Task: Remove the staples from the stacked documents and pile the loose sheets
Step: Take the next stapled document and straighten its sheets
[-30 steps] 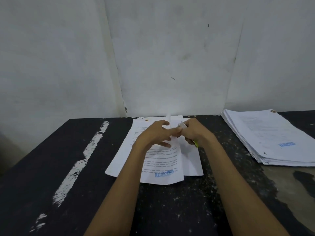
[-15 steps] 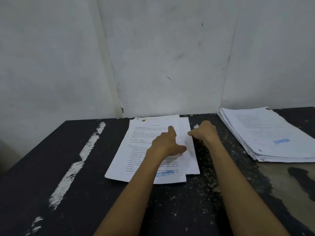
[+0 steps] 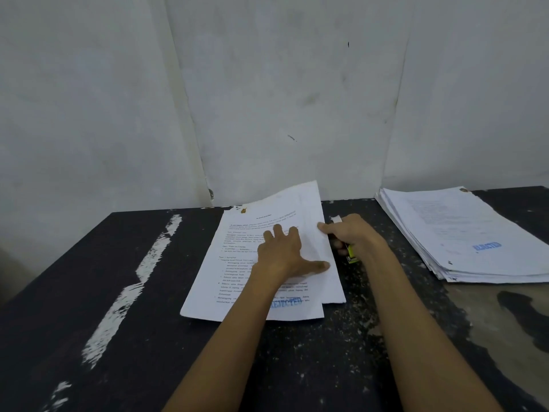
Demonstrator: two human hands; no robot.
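Head view: the left hand (image 3: 285, 257) presses flat on the printed document (image 3: 237, 263) lying mid-table, fingers straight and spread, thumb stretched toward its right edge. The right hand (image 3: 353, 233) sits just beside that edge, fingers curled round a yellow-green tool (image 3: 351, 257), while its thumb tip touches the edge of the top sheet (image 3: 306, 203), whose far corner curls up off the pile. A thick stack of papers (image 3: 463, 233) bearing a blue stamp lies well apart to the right on the dark table (image 3: 89, 292).
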